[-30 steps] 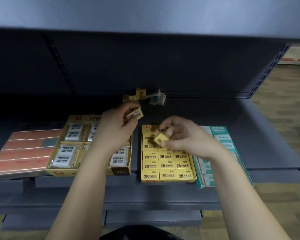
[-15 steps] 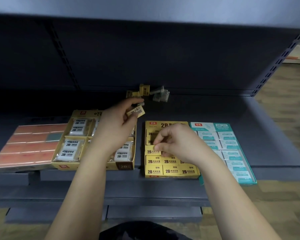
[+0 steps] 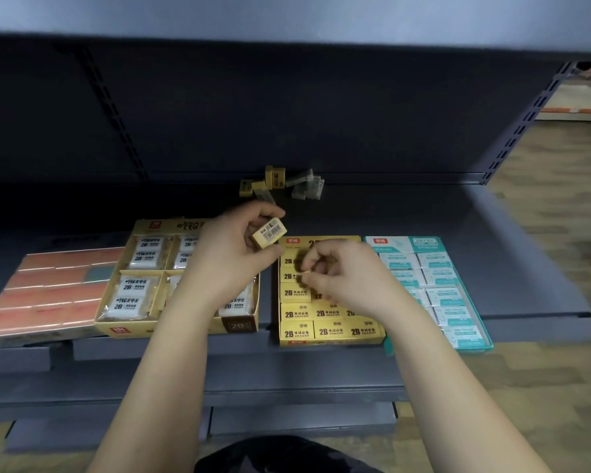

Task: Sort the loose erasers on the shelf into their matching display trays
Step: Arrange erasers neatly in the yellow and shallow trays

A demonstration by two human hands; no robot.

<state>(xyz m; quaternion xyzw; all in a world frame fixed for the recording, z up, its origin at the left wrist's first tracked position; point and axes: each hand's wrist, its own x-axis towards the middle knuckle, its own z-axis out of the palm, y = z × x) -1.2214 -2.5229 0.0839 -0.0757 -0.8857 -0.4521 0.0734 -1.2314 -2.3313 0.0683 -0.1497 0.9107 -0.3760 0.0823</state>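
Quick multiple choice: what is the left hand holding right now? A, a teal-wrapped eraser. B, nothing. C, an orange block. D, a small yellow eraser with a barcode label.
D: the left hand pinches a small yellow eraser with its barcode label facing up, above the trays.

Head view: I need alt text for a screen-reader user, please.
A person's left hand holds a yellow eraser above a dark shelf, while the right hand reaches into the yellow 2B tray. Orange, yellow-and-white and teal trays flank it; loose erasers lie behind.

Shop, metal shelf, eraser display trays
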